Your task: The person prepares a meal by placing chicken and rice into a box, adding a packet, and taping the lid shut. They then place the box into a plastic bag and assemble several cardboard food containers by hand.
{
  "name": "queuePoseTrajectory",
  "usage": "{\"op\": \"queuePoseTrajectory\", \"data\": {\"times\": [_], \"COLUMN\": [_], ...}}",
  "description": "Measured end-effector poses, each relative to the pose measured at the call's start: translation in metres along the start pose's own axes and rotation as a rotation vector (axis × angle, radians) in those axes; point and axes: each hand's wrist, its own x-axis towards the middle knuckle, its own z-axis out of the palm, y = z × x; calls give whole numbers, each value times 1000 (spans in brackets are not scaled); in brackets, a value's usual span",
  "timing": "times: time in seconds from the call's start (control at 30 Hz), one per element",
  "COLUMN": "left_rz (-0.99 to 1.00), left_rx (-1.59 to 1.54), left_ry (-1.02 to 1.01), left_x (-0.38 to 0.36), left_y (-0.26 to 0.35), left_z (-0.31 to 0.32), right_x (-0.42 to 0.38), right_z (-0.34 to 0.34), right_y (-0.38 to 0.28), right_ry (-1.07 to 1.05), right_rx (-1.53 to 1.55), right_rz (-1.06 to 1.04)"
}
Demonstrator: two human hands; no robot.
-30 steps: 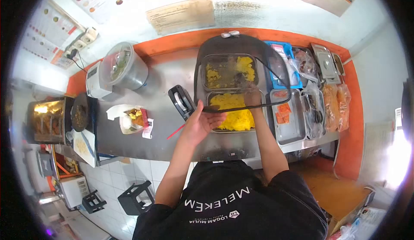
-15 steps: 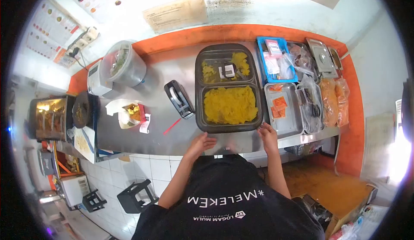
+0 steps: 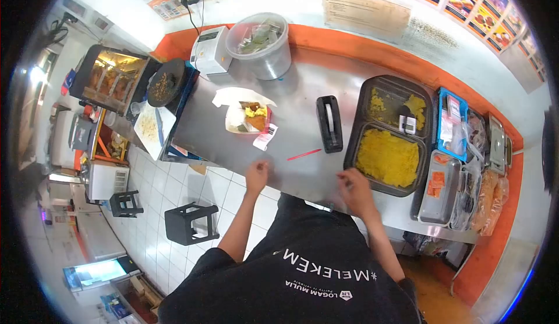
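Note:
My left hand (image 3: 257,176) is over the front edge of the steel counter (image 3: 204,126), its fingers loosely bent with nothing seen in them. My right hand (image 3: 355,190) hovers at that edge further right, fingers half curled and apart, also without anything in it. Just beyond it is a black two-part tray (image 3: 348,162) with yellow rice (image 3: 387,158). Left of the tray stands a black tape dispenser (image 3: 330,124), and a thin red stick (image 3: 304,154) lies before it. An open paper box (image 3: 237,120) with food has a printed slip (image 3: 265,138) against its side.
At the back are a clear bucket (image 3: 259,47) and a white machine (image 3: 211,50). A blue basket (image 3: 451,123), a metal tray (image 3: 437,207) and bagged items (image 3: 494,202) are on the right. A glass food warmer (image 3: 113,79) stands left; black stools (image 3: 191,222) are on the floor.
My view has swung left, so the counter's things appear further right. Both hands have come away from the black tray's front, the left one toward the paper box.

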Motion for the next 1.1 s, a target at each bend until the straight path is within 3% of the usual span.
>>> {"op": "queuePoseTrajectory", "data": {"times": [0.13, 0.2, 0.3, 0.4, 0.53, 0.7, 0.8, 0.9, 1.0, 1.1], "left_rz": [135, 124, 239, 270, 128, 62, 118, 227, 172, 35], "left_rx": [26, -81, -77, -73, -430, -748, -627, -436, -418, -636], "left_ry": [201, 70, -88, -239, -442, -589, -587, -568, -540, -600], "left_x": [55, 71, 96, 107, 126, 133, 139, 142, 143, 145], "left_y": [-35, -39, -37, -44, -53, -60, -53, -33, -44, -60], "left_z": [-14, -24, -45, -58, -58, -46, -39, -48, -31, -14], "right_x": [60, 85, 97, 97, 103, 105, 109, 107, 109, 127], "right_z": [116, 162, 210, 214, 212, 231, 249, 275, 278, 289], "right_y": [17, 31, 70, 51, 16, -27, -40, -12, 12, -3], "right_ry": [-172, -213, -59, -58, 58, 332, 410, 497, 266, 241], "right_rx": [-394, -537, -565, -565, -549, -258, -101, 470, 599, 279], "right_rz": [-13, 33, 196, 273, 307, 425, 498, 549, 725, 734]}}
